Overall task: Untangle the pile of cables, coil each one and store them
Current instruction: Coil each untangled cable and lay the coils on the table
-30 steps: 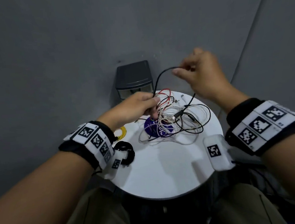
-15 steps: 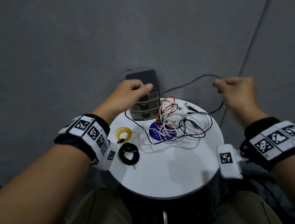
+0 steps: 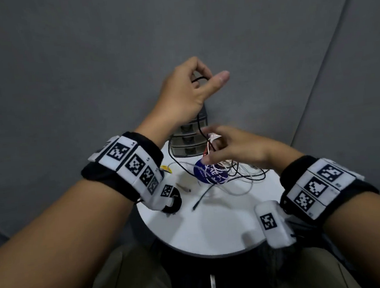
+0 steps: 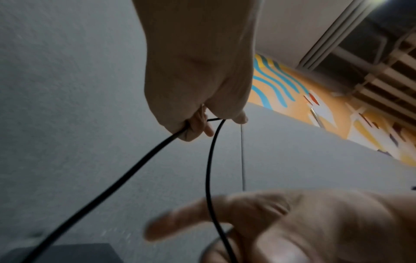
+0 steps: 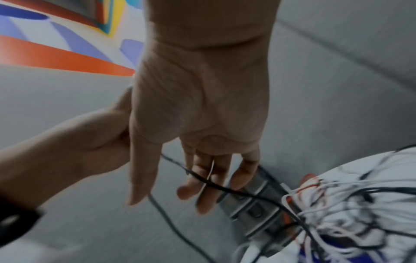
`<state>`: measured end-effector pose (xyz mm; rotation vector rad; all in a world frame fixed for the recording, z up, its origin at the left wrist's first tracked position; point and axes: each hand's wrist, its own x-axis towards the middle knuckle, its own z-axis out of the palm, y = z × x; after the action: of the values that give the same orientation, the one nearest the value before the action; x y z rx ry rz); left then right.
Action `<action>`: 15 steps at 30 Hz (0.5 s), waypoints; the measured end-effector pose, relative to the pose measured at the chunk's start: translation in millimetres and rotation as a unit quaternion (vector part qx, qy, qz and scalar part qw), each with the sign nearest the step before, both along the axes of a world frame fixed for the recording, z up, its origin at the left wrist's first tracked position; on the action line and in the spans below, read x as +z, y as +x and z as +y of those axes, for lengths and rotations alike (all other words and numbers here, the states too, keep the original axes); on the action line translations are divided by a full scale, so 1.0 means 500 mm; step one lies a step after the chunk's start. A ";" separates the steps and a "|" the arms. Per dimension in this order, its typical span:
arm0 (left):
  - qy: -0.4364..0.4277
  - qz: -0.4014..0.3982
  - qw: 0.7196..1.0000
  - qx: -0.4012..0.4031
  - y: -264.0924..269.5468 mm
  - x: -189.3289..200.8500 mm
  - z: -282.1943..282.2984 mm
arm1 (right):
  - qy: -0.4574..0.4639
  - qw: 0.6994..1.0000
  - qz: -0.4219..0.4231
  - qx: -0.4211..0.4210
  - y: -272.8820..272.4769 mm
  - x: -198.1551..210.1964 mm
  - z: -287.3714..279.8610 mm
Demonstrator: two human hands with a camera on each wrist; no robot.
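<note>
Two coils (image 3: 173,203) lay done at 9 o'clock; left hand (image 3: 187,93) gripped the black cable (image 4: 135,167), right hand (image 3: 233,149) loose-fingered over the remaining tangle (image 3: 228,172)

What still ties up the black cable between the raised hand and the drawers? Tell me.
The black cable hangs from the left hand into the tangle of white and red wires. The right hand is at it; the drawers look shut.

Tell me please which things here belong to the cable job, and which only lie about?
Belong to the job:
black cable, held up by left hand
tangled pile, right hand over it
drawer box
yellow coil
black coil

Only lying about:
blue disc
white table
</note>
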<state>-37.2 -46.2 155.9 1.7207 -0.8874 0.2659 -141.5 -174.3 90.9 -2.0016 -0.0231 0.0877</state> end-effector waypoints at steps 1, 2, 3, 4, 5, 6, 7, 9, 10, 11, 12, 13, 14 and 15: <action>0.002 0.005 1.000 -0.010 -0.005 -0.001 -0.005 | -0.016 0.999 0.001 0.030 0.004 0.012 0.022; 0.004 0.013 1.000 -0.024 -0.010 -0.002 -0.009 | -0.050 0.997 -0.003 0.050 0.008 0.022 0.042; 0.006 0.025 0.999 -0.042 -0.014 -0.002 -0.012 | -0.096 0.994 -0.010 0.051 0.010 0.027 0.059; 0.009 0.036 0.997 -0.061 -0.018 -0.001 -0.012 | -0.122 0.991 -0.022 0.042 0.010 0.033 0.073; 0.011 0.042 0.996 -0.077 -0.020 0.001 -0.011 | -0.125 0.991 -0.040 0.026 0.013 0.031 0.078; 0.014 0.043 0.995 -0.088 -0.021 0.002 -0.009 | -0.115 0.992 -0.056 0.009 0.014 0.031 0.080; 0.015 0.043 0.995 -0.093 -0.020 0.002 -0.006 | -0.087 0.994 -0.062 -0.003 0.017 0.031 0.079; 0.012 0.042 0.994 -0.095 -0.018 0.000 -0.001 | 0.002 0.996 -0.083 -0.020 0.018 0.033 0.071; 0.009 0.046 0.994 -0.097 -0.018 -0.002 0.001 | 0.036 0.995 -0.092 -0.020 0.019 0.035 0.066; 0.005 0.052 0.993 -0.102 -0.018 -0.005 0.000 | 0.063 0.993 -0.095 -0.025 0.020 0.037 0.061; 0.001 0.056 0.992 -0.109 -0.022 -0.007 -0.003 | 0.075 0.992 -0.096 -0.025 0.020 0.039 0.056; 0.000 0.055 0.991 -0.119 -0.029 -0.007 -0.007 | 0.079 0.992 -0.093 -0.015 0.020 0.041 0.053; -0.001 0.055 0.989 -0.137 -0.034 -0.008 -0.013 | 0.069 0.994 -0.091 -0.003 0.018 0.041 0.051; -0.003 0.063 0.984 -0.164 -0.041 -0.007 -0.018 | 0.063 0.994 -0.084 0.007 0.014 0.044 0.052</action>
<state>-57.5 -55.3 152.4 1.5385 -1.0564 -0.0608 -134.5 -148.2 112.6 -1.8788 -0.1480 -0.0721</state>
